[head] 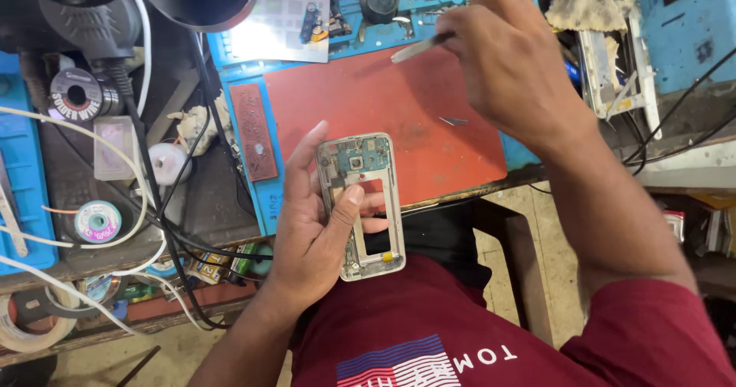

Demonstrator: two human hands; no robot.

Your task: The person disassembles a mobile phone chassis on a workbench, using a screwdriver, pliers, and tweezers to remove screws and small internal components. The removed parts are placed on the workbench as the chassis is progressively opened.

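In the head view the left hand (310, 230) is cradling a silver phone frame (364, 203) from beneath, its fingers curling around the left edge and the thumb pressing onto the frame's inner left rail, so the hand is clamped on the frame. The frame is hanging over the person's lap just in front of the bench edge, its long side running away from the body, with a small circuit board (359, 159) sitting at its far end and a big rectangular cut-out showing the fingers through it. The right hand (510, 65) is hovering higher up over the far side of the red work mat (399, 107), its fingers pinching together on slim metal tweezers (418, 47) whose tip is pointing to the left. A small metal sliver (454, 120) is lying on the mat, just below that hand. The mat is lying on a blue bench pad (264, 195), and to the left a solder wire spool (82, 93), a smaller reel (97, 221) and tangled black and white cables (157, 218) are crowding the bench. To the right a white device shell (613, 73) is resting beside a dirty cloth (586, 0)
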